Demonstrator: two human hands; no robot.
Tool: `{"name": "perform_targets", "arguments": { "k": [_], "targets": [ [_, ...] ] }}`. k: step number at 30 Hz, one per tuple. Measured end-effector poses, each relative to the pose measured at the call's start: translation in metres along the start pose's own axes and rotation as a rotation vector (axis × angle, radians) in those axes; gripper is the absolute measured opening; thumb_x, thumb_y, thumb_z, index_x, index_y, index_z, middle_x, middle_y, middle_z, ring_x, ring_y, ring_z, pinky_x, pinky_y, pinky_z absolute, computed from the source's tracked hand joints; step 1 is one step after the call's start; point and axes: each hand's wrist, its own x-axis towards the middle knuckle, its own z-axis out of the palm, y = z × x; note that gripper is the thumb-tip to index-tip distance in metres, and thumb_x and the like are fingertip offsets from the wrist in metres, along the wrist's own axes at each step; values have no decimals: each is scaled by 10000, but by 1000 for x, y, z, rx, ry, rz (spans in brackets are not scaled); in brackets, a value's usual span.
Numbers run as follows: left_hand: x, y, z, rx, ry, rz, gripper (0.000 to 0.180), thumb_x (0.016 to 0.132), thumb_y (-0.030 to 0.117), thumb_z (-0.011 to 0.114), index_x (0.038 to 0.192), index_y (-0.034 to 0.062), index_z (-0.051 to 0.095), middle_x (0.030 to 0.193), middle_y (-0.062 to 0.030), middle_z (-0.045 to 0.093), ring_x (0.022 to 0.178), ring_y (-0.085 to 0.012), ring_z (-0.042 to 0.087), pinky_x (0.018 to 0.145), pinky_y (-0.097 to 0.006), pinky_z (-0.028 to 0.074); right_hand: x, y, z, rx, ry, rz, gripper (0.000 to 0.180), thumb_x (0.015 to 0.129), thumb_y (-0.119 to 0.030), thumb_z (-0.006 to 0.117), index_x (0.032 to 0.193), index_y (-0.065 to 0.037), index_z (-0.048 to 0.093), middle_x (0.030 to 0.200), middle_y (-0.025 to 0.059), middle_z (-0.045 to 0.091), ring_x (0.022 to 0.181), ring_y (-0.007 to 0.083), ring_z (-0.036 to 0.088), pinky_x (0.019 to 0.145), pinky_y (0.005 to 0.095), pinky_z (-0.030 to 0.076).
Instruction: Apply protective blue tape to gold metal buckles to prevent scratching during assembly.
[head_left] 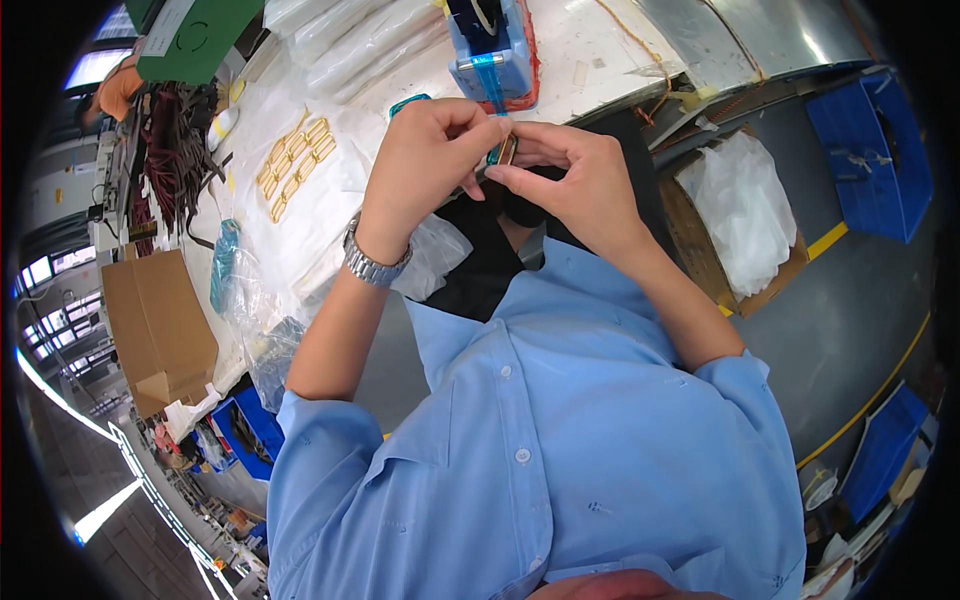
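a small gold-coloured metal buckle (503, 150) is held between both hands, above the near edge of the desk (600, 50) and just in front of the blue tape dispenser (492, 50). a strip of blue tape (490, 85) runs down from the dispenser to the fingers. the left hand (430, 165) has its fingers (475, 125) curled and pressed together over the buckle from the left; on its wrist sits a metal watch (375, 265). the right hand (580, 180) pinches the buckle from the other side, its thumb and forefinger closed on it. the two hands touch each other at the fingertips. further left on the desk lies a white sheet (330, 170) with several gold buckles (295, 160) in rows. clear plastic bags (240, 290) lie near the desk's left edge, and a brown cardboard box (160, 325) is beside them. to the right, a box with a white bag (745, 210) stands on the floor.
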Motion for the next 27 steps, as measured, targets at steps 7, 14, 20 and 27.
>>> {"name": "perform_targets", "arguments": {
  "k": [7, 14, 20, 27],
  "targets": [
    [-23, -2, 11, 287, 344, 419, 118, 975, 100, 749, 914, -1, 739, 768, -77, 693, 666, -159, 702, 602, -262, 544, 1, -3, 0, 201, 49, 81, 334, 936, -118, 835, 1209, 63, 770, 954, 75, 818, 903, 82, 750, 809, 237, 593],
    [-42, -38, 60, 153, 569, 647, 128, 920, -51, 772, 1042, -31, 738, 911, -103, 723, 759, -166, 710, 658, -282, 572, 2, -5, 4, 317, 51, 201, 285, 962, -161, 823, 1117, 77, 800, 931, 74, 806, 860, 58, 711, 761, 217, 574],
    [-24, -55, 68, 207, 670, 734, 109, 902, -22, 776, 1009, -9, 757, 846, -129, 720, 719, -267, 704, 651, -356, 556, 3, -5, 2, 265, 41, 272, 308, 1008, -162, 777, 1202, 77, 765, 1056, 130, 793, 945, 145, 758, 885, 283, 623],
    [-17, -38, 46, 73, 493, 599, 91, 1012, 33, 713, 1009, -48, 755, 786, -86, 699, 630, -142, 689, 588, -268, 545, 16, 12, -5, 354, 37, 244, 355, 1080, -153, 637, 1342, 81, 689, 1128, 123, 790, 1013, 148, 756, 922, 292, 606]
  ]
}}
